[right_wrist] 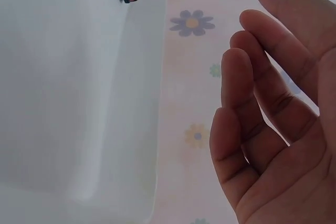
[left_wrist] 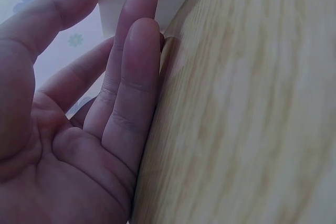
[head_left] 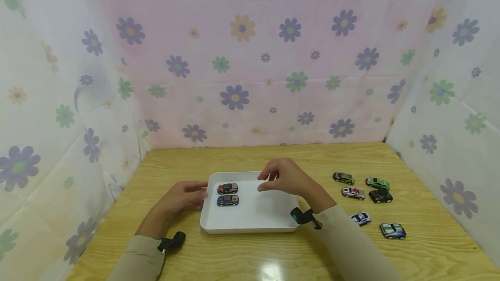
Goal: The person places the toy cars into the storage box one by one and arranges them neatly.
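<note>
Head view: smooth, round-cornered white tray holds two patterned cars.

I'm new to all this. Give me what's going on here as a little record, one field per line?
Surface: wood-grain table
Container: white tray
In the tray: two toy cars, side by side near its left end
Outside the tray: six more cars, on the table to the right
Left hand: touching the tray's left side
Right hand: above the tray, thumb and fingers apart, holding nothing
Backdrop: flowered cloth
</note>
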### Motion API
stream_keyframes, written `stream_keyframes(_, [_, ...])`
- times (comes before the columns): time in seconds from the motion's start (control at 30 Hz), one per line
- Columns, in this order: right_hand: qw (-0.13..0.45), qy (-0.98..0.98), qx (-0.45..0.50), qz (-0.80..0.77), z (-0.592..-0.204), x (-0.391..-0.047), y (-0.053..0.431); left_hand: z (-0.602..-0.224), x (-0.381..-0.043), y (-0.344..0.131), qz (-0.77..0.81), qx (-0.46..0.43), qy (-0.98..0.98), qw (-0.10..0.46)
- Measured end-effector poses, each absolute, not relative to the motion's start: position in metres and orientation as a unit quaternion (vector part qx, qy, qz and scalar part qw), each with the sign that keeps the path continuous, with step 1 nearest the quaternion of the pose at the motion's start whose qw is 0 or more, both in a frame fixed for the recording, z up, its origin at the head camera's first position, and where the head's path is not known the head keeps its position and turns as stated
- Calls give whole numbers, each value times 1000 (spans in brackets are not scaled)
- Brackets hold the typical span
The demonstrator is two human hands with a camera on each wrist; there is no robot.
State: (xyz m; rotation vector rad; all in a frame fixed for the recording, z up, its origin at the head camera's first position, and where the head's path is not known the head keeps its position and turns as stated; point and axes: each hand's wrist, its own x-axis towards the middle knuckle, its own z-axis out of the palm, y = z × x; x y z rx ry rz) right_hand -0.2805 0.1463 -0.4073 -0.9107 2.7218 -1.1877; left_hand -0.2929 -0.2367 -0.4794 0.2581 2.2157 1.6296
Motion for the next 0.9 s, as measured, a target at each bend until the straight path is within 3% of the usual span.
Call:
stream_keyframes(0.4, [-42,873,-292,-388,-411,-260,192,-481,-293,-236,568,72,799,184])
stream_keyframes(0.9, [-65,898,-256,-352,-420,-229,247,-481,-293,-235,574,77,794,184])
